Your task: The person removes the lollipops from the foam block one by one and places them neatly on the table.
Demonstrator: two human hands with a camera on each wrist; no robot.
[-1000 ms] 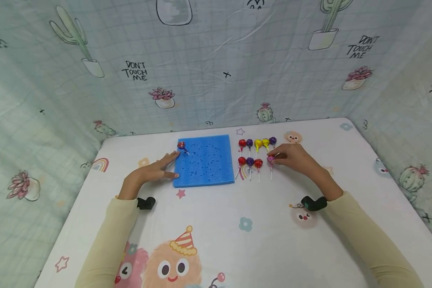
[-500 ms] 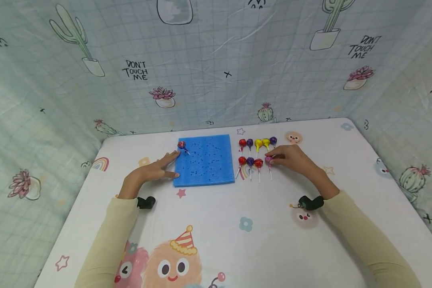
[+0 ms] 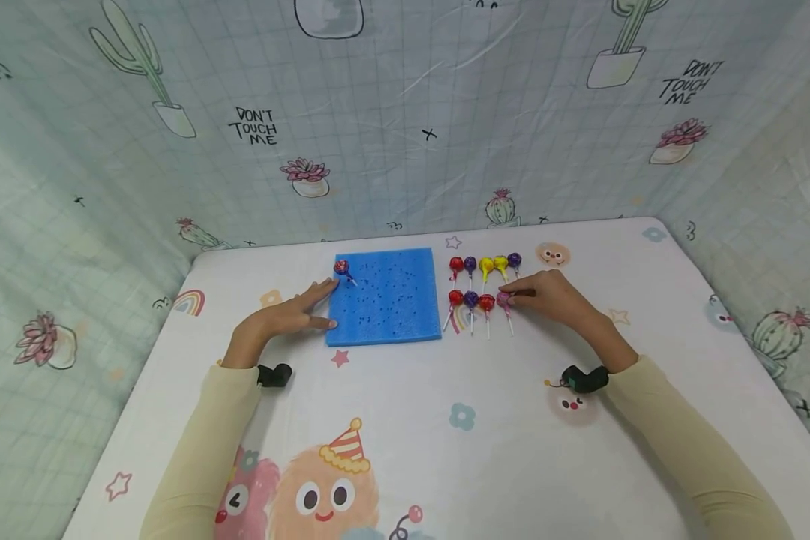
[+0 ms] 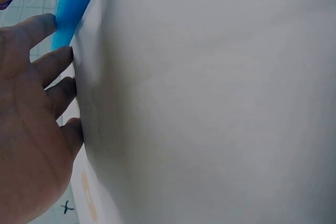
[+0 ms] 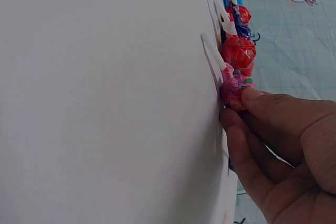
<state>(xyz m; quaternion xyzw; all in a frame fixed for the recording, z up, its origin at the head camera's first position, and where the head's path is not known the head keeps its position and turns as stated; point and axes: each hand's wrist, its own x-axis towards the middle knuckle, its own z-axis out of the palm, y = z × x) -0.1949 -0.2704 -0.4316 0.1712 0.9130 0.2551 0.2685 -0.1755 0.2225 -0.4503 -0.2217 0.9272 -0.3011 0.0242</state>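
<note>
In the head view a blue foam board (image 3: 391, 300) lies on the table, with dark holes and a red-and-purple wrapped lollipop (image 3: 341, 267) at its far left corner. My left hand (image 3: 278, 318) rests at the board's left side, fingers spread, touching its edge. With thumb and fingers my right hand (image 3: 547, 295) pinches the wrapped head of a pink lollipop (image 5: 233, 85), whose white stick points toward me. This one is at the right end of the near row, beside a red lollipop (image 3: 486, 301).
Further along the near row are a purple lollipop (image 3: 471, 299) and another red one. Behind stands a far row of red, purple and yellow lollipops (image 3: 486, 265). The white table (image 3: 405, 390) bears printed cartoons, and a patterned cloth (image 3: 378, 112) hangs behind it.
My right hand has shifted slightly left, bringing the pink lollipop closer to the red one beside it. The left hand stays at the board. The head view has tilted slightly.
</note>
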